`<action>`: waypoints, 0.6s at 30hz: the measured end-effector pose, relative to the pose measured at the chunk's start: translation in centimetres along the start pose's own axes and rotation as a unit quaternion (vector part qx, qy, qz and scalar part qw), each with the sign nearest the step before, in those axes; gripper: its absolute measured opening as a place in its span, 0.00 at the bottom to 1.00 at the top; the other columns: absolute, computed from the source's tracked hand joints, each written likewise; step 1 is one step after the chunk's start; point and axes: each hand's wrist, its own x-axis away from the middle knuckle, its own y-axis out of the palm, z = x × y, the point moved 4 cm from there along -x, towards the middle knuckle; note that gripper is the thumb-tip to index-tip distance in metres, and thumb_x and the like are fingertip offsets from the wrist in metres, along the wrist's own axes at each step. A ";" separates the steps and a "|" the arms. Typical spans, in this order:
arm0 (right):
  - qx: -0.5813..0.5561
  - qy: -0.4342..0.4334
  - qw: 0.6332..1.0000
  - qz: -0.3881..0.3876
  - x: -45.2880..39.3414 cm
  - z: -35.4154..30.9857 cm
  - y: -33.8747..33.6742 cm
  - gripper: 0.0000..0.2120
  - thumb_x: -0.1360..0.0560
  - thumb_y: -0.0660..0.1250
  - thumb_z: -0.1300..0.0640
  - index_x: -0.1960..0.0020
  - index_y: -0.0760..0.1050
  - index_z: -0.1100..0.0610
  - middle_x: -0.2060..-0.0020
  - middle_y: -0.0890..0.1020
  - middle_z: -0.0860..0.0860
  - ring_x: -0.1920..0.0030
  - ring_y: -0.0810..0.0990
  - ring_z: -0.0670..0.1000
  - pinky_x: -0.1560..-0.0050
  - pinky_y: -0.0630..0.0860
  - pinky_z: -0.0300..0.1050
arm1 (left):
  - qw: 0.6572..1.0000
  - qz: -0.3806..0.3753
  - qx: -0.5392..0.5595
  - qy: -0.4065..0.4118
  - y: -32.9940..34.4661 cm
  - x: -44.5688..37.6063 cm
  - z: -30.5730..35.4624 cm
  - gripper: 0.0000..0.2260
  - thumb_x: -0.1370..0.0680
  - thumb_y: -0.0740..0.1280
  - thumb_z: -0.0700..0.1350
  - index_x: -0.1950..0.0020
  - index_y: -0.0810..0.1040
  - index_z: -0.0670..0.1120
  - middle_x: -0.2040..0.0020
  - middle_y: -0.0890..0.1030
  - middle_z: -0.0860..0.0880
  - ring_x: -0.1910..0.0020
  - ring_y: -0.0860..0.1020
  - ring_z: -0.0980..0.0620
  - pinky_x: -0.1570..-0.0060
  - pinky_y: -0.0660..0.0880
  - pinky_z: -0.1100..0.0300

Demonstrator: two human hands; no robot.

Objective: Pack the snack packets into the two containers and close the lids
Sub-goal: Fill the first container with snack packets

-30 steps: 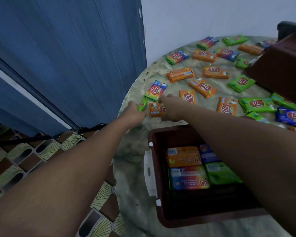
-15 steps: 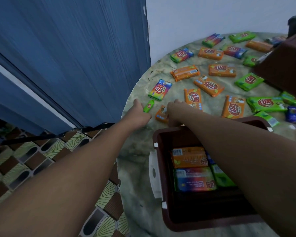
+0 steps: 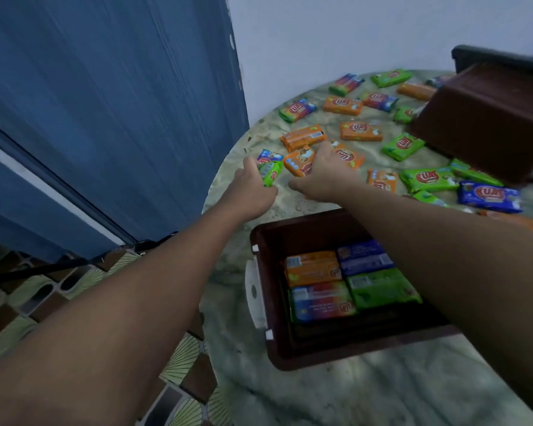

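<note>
**Both hands out at far packets**

L hand (image 3: 250, 186): fingers wrapped round green packet (image 3: 270, 173), lifted near worktop (image 3: 336, 395) edge. R hand (image 3: 323, 172): fingers curled over orange packet (image 3: 299, 162), gripping it. Open container (image 3: 271, 302) near me, 4 packets inside: orange, blue, green, multicolour. 2nd container (image 3: 490, 118) far right, tilted. Other packets lie scattered over the worktop between.

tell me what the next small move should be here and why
Probably bring both hands back to the open container and drop their packets in. The left hand grips a green packet, the right hand holds an orange packet, and the box shows room nearer the person.
</note>
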 end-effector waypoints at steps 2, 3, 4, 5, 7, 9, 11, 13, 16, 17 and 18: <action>-0.012 -0.002 1.000 0.019 1.3 0.8 -1.1 0.40 0.29 0.73 0.42 0.28 0.58 0.60 0.38 0.72 0.58 0.37 0.75 0.61 0.50 0.69 0.49 | 1.000 0.006 -0.006 0.017 -0.1 1.2 1.7 0.19 0.25 0.66 0.51 0.40 0.63 0.50 0.41 0.73 0.44 0.46 0.76 0.42 0.50 0.75 0.47; -0.021 0.000 0.999 0.027 1.9 1.2 -1.6 0.40 0.30 0.73 0.42 0.29 0.59 0.60 0.37 0.72 0.58 0.37 0.74 0.61 0.49 0.69 0.49 | 1.000 0.009 -0.013 0.026 0.0 1.8 2.5 0.19 0.25 0.66 0.52 0.39 0.63 0.49 0.39 0.73 0.44 0.44 0.75 0.42 0.46 0.75 0.45; -0.035 0.000 0.999 0.034 2.6 1.7 -2.1 0.40 0.31 0.73 0.42 0.29 0.59 0.60 0.36 0.72 0.59 0.36 0.74 0.62 0.46 0.70 0.51 | 0.999 0.014 -0.021 0.035 0.1 2.3 3.2 0.20 0.25 0.66 0.52 0.38 0.63 0.49 0.38 0.72 0.44 0.42 0.75 0.42 0.43 0.74 0.44; -0.048 -0.002 0.998 0.043 3.4 2.2 -2.6 0.40 0.31 0.73 0.41 0.30 0.59 0.59 0.35 0.72 0.59 0.36 0.74 0.62 0.43 0.72 0.53 | 0.998 0.020 -0.029 0.044 0.3 2.9 3.9 0.21 0.24 0.66 0.52 0.37 0.62 0.48 0.36 0.70 0.43 0.40 0.74 0.41 0.42 0.74 0.43; -0.057 -0.012 0.996 0.063 5.0 3.3 -3.6 0.39 0.32 0.72 0.41 0.31 0.60 0.58 0.35 0.71 0.59 0.36 0.74 0.63 0.40 0.73 0.56 | 0.997 0.033 -0.041 0.061 0.9 4.3 5.0 0.23 0.23 0.66 0.53 0.34 0.61 0.47 0.34 0.69 0.42 0.38 0.72 0.39 0.39 0.72 0.42; -0.051 -0.021 0.995 0.082 6.5 4.5 -4.4 0.39 0.31 0.73 0.41 0.30 0.60 0.58 0.33 0.71 0.60 0.34 0.73 0.63 0.38 0.72 0.57 | 0.994 0.040 -0.059 0.077 1.8 5.9 5.8 0.26 0.23 0.66 0.54 0.31 0.60 0.46 0.33 0.67 0.41 0.36 0.71 0.39 0.38 0.72 0.42; -0.029 -0.030 0.995 0.089 7.9 5.7 -4.9 0.42 0.30 0.73 0.40 0.28 0.59 0.61 0.31 0.69 0.60 0.31 0.71 0.63 0.36 0.70 0.56 | 0.993 0.042 -0.068 0.090 2.7 7.3 6.2 0.29 0.24 0.67 0.54 0.29 0.59 0.47 0.32 0.66 0.41 0.34 0.70 0.38 0.37 0.71 0.41; -0.010 -0.048 0.995 0.090 9.1 6.8 -5.2 0.44 0.30 0.72 0.39 0.26 0.58 0.62 0.30 0.69 0.60 0.30 0.70 0.62 0.36 0.69 0.55 | 0.991 0.040 -0.085 0.095 3.8 8.7 6.3 0.32 0.26 0.67 0.54 0.27 0.57 0.46 0.32 0.66 0.40 0.34 0.70 0.37 0.36 0.70 0.41; 0.021 -0.079 0.993 0.084 10.9 8.1 -5.4 0.39 0.31 0.73 0.43 0.29 0.60 0.58 0.36 0.70 0.58 0.35 0.72 0.62 0.42 0.72 0.54 | 0.968 0.075 -0.204 0.125 5.2 10.6 6.6 0.35 0.25 0.68 0.53 0.24 0.56 0.44 0.33 0.67 0.38 0.37 0.71 0.36 0.40 0.71 0.41; 0.040 -0.090 0.992 0.081 11.5 8.4 -5.2 0.38 0.32 0.73 0.44 0.29 0.61 0.57 0.36 0.71 0.57 0.36 0.73 0.62 0.43 0.72 0.54 | 0.957 0.089 -0.236 0.141 5.7 11.2 6.7 0.35 0.25 0.69 0.54 0.24 0.56 0.44 0.34 0.68 0.38 0.38 0.72 0.36 0.42 0.72 0.41; 0.059 -0.102 0.990 0.081 12.1 8.6 -5.0 0.38 0.32 0.73 0.45 0.30 0.61 0.57 0.37 0.71 0.57 0.37 0.74 0.62 0.44 0.73 0.54 | 0.950 0.098 -0.255 0.154 6.1 11.8 6.8 0.35 0.25 0.69 0.54 0.24 0.57 0.44 0.35 0.69 0.39 0.39 0.72 0.37 0.43 0.72 0.42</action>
